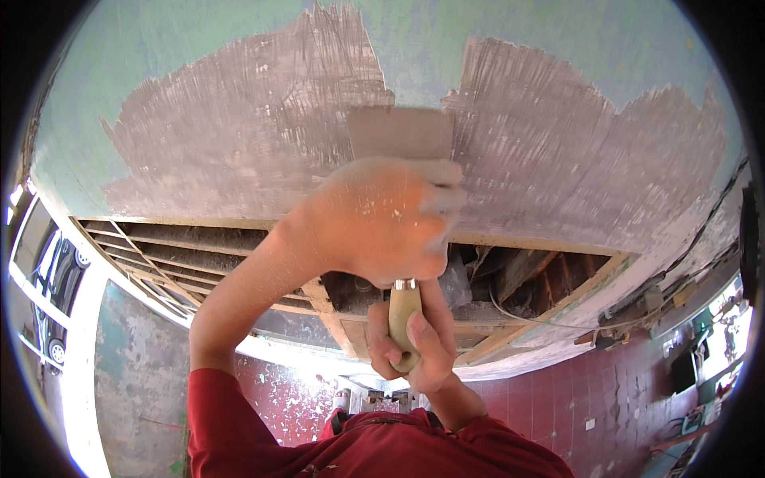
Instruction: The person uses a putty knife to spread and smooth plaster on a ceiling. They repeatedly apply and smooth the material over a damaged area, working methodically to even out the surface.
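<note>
A scraper with a wide, dusty metal blade [401, 134] and a pale handle [405, 319] points up a wall with flaking green paint [422, 48]. My left hand [382, 219], blurred and dusted with flakes, is closed over the scraper between blade and handle. Below it, my right hand [422, 342] wraps round the handle, its thumb along the side near the hanging hole. The blade's far edge lies at the lower border of a strip of green paint. On both sides of it spreads bare grey-pink plaster [263, 119] with ragged edges and streaks.
Under the plaster runs a wooden frame [478, 241] with slats at left and a dark, debris-filled opening at right. A thin cable [542, 320] loops across it. Paint flakes lie on the red tiled floor [558, 390]. A car [60, 311] stands outside at left.
</note>
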Available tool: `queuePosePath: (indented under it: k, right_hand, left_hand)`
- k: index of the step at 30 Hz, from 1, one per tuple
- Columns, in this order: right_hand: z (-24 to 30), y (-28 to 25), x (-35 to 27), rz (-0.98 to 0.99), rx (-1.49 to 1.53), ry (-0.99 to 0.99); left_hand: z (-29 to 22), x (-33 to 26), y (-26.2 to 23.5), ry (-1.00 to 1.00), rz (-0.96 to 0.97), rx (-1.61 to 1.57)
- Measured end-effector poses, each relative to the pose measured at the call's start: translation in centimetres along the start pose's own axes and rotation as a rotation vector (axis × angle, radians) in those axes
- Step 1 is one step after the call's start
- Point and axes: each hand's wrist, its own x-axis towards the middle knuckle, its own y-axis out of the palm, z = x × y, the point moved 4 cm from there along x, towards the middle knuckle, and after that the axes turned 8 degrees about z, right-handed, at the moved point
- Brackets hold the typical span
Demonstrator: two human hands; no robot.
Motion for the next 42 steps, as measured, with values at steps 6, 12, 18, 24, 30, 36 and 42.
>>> queuePosePath:
  k: [6, 12, 18, 24, 30, 36, 42]
  right_hand:
    - [1.4, 0.1, 1.7, -0.01, -0.044, -0.013]
    - [1.6, 0.7, 0.7, -0.004, -0.018, 0.006]
    - [1.8, 1.0, 1.5, 0.02, 0.004, -0.035]
    - [1.6, 1.1, 0.3, -0.019, -0.042, -0.008]
    - [3.3, 1.5, 2.8, 0.022, -0.042, -0.029]
    - [2.3, 1.3, 0.5, -0.045, -0.092, 0.015]
    - [2.8, 2.3, 1.4, -0.069, -0.05, 0.009]
  left_hand:
    - [1.5, 0.6, -0.3, -0.019, -0.149, -0.004]
    - [0.6, 0.4, -1.1, -0.045, 0.031, 0.049]
    - [1.4, 0.8, -1.8, 0.0, 0.059, 0.001]
    - [0.4, 0.4, -0.7, -0.057, 0.054, 0.058]
    - [2.8, 1.2, -2.6, -0.072, 0.098, 0.047]
    - [1.1, 0.5, -1.1, -0.05, 0.116, 0.012]
    - [1.5, 0.8, -2.4, -0.091, 0.137, -0.047]
